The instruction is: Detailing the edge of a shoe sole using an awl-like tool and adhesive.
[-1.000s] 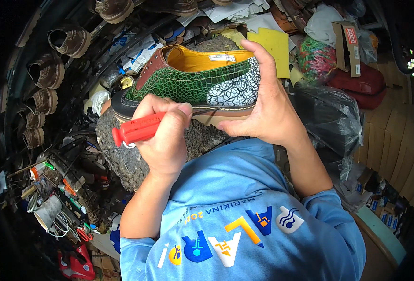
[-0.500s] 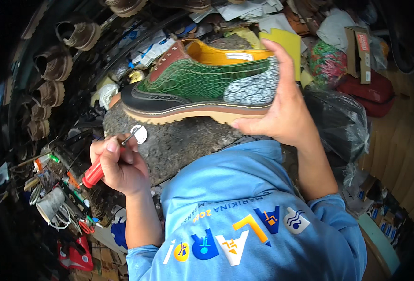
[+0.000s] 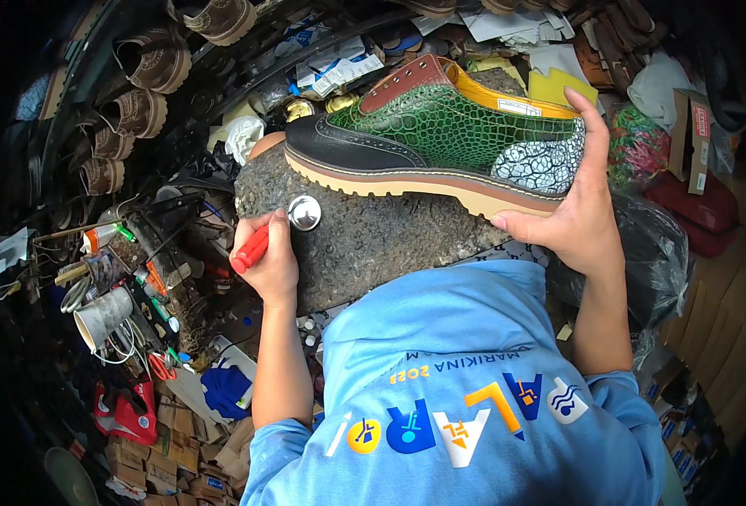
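My right hand point(image 3: 588, 215) grips a shoe point(image 3: 440, 135) by its heel, fingers behind it and thumb under the sole. The shoe has a black toe, green reptile-patterned side, white crackled heel patch, reddish-brown lace flap, yellow lining and a tan lugged sole. It is held sideways, toe to the left, above a dark rough stone block point(image 3: 348, 253). Closed round the red handle of an awl point(image 3: 251, 250), my left hand point(image 3: 272, 260) is left of the stone, apart from the shoe. The awl's metal shaft is hidden now. Near its fingers lies a small shiny round dish point(image 3: 304, 213).
Several brown shoes point(image 3: 152, 59) line a rack at the upper left. Tools, cords and a white cup point(image 3: 103, 319) clutter the left side. Papers and a yellow sheet point(image 3: 559, 87) lie behind the stone. A dark plastic bag point(image 3: 643, 253) and a red bag point(image 3: 695, 215) are at right.
My left hand has turned and come up beside the round dish, so the awl's shaft no longer shows. The shoe now tips toe-up to the left, and the whole view has shifted.
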`<state>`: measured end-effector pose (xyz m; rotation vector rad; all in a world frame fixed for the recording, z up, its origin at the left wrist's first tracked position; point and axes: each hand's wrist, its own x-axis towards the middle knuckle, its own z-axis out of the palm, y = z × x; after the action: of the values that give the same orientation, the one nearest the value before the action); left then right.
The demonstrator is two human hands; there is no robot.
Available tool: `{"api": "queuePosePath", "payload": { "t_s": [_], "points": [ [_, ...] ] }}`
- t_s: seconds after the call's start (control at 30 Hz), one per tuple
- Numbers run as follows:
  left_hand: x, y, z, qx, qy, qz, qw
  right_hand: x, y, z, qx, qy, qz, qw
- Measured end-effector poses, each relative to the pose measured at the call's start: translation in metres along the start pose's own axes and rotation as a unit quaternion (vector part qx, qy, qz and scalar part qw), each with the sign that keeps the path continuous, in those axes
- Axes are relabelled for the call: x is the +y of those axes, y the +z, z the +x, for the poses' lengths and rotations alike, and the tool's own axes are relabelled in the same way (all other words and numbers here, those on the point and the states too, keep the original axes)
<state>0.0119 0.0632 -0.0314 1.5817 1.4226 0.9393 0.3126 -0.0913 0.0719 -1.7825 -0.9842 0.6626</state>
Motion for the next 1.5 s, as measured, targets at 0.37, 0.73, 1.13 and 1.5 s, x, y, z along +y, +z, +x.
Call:
{"api": "queuePosePath", "payload": {
  "t_s": [0.37,0.73,1.13,1.5],
  "points": [
    [0.121,0.057,-0.03,-0.18,-0.04,-0.405,0.896,0.0,-0.001,-0.005,-0.024,0.004,-0.119,0.993],
    [0.144,0.095,-0.033,-0.211,-0.09,-0.354,0.906,0.003,0.001,-0.012,-0.002,-0.019,-0.122,0.992],
    [0.145,0.094,-0.035,-0.211,-0.09,-0.346,0.91,0.004,0.001,-0.012,-0.008,-0.031,-0.117,0.993],
    [0.142,0.095,-0.037,-0.203,-0.089,-0.333,0.916,0.004,0.001,-0.012,-0.008,-0.035,-0.116,0.993]
  ]
}}
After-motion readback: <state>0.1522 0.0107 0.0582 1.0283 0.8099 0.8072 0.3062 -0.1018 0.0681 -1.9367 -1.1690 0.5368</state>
